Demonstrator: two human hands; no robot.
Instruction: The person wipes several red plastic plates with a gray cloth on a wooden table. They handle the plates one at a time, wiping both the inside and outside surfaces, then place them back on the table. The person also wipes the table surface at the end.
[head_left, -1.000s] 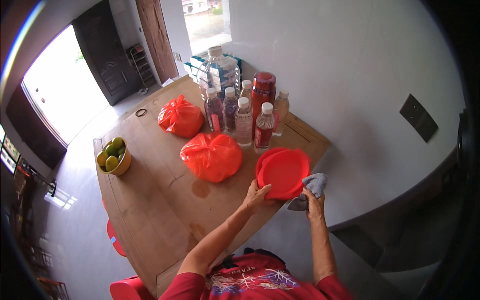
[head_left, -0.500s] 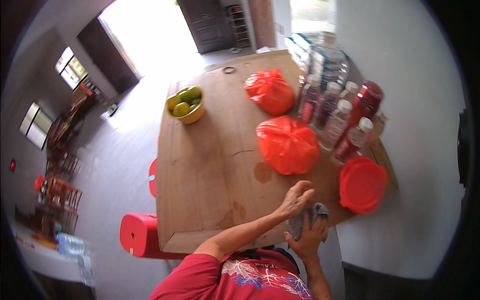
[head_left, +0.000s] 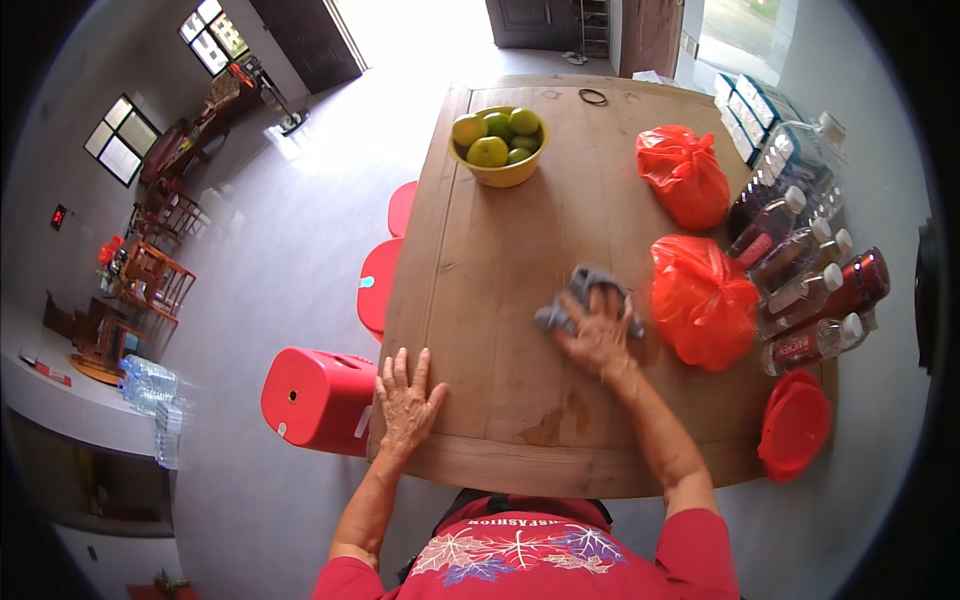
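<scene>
My right hand (head_left: 600, 338) presses a crumpled grey cloth (head_left: 556, 316) onto the wooden table (head_left: 480, 290), its fingers bent over the cloth. Damp brownish patches mark the wood near it, one a wet spot (head_left: 541, 430) toward the front edge. At the table's left edge my left hand (head_left: 406, 408) lies flat, fingers spread, holding nothing. Just right of the cloth sits a knotted red plastic bag (head_left: 704, 305). A second red bag (head_left: 685, 178) stands behind it; what both contain is hidden.
A yellow bowl (head_left: 507, 175) of green citrus fruit stands far left on the table. Along the right wall are several bottles (head_left: 800, 295), a red flask (head_left: 862, 278) and a red lid-like disc (head_left: 795, 428). Red stools (head_left: 318, 400) line the left side. A dark ring (head_left: 593, 97) lies at the back.
My right hand has moved the cloth from the near right edge to mid-table. My left hand has gone from beside the cloth to the left edge, now flat. The view has shifted left.
</scene>
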